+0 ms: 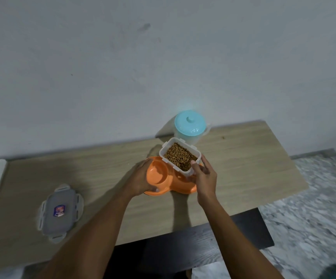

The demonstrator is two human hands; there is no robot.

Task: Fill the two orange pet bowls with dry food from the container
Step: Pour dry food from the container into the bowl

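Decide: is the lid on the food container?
No: the lid lies apart on the table, and the container is open.

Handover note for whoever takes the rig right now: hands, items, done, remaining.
Left hand grips the left rim of the orange double bowl on the table.
Right hand holds the open container, full of dry food, above the right bowl.
Lid lies at the table's left end.
Done: lid off. Left bowl looks empty; the right bowl is mostly hidden.
Left: fill both bowls.
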